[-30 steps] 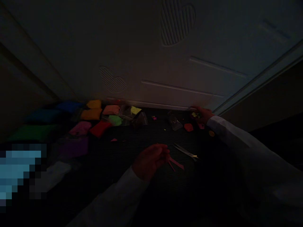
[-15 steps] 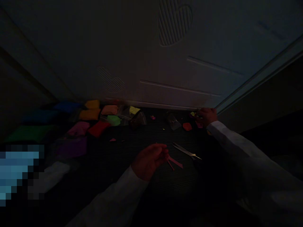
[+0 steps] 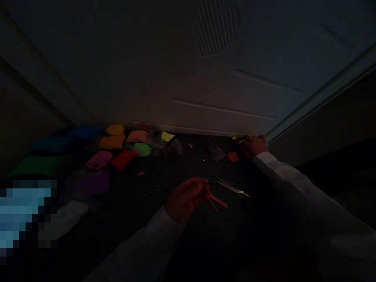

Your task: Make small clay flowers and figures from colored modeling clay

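Observation:
The light is very dim. My left hand is low over the dark table with its fingers curled together, and what lies between them is too dark to make out. Just right of its fingertips are thin pink strips, apparently soft clay. Metal scissors lie partly spread right of that hand, their tips toward it. At the back right, my right hand reaches down by the wall, fingers bent over small colourful pieces, one a yellow-green bit. Its fingertips are mostly hidden. A flat red piece lies beside it.
Colourful packets, among them a red packet and a purple packet, crowd the left side. A clear bag and a tiny pink-and-white piece lie near the wall. A pink scrap lies left of centre.
My right hand has shifted slightly left and down over the small pieces, covering a pink one seen before. My left hand and the scissors have hardly moved.

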`<state>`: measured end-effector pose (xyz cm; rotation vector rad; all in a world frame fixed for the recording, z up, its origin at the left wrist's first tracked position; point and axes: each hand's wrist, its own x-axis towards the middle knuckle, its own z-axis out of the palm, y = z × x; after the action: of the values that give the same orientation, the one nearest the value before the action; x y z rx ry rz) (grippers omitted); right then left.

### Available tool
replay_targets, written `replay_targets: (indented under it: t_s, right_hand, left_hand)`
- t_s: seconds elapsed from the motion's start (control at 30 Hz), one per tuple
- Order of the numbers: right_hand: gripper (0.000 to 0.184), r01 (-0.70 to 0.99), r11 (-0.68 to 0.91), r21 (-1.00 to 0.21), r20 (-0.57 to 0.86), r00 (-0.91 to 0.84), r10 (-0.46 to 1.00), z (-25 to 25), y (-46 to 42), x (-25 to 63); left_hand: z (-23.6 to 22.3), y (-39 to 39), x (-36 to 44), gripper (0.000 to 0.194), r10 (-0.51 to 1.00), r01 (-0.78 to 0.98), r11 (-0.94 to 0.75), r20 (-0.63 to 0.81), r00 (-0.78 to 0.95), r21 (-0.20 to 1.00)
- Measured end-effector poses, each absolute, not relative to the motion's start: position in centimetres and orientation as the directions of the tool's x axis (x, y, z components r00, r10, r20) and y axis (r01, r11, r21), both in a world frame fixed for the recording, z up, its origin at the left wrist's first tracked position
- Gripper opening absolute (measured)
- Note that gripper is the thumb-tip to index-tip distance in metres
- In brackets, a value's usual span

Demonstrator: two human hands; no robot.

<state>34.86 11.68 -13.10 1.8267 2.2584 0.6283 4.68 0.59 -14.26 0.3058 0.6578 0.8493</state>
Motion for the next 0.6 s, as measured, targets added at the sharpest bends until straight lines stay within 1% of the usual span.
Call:
replay_targets:
  t_s: [0.37, 0.6]
  right_hand:
    - [0.029, 0.891, 0.091, 0.444, 0.094, -0.147, 0.985, -12.85, 12.24, 34.74]
    - [0.030, 0.905, 0.069, 0.419, 0.110, -0.126, 0.986, -13.37, 12.54, 34.91]
  left_hand:
    - [-14.45, 0.49, 4.64, 0.018, 0.776, -0.588, 0.631, -0.400, 0.489, 0.506]
    - [-14.30, 0.49, 4.65, 0.016, 0.777, -0.586, 0.629, -0.398, 0.488, 0.510]
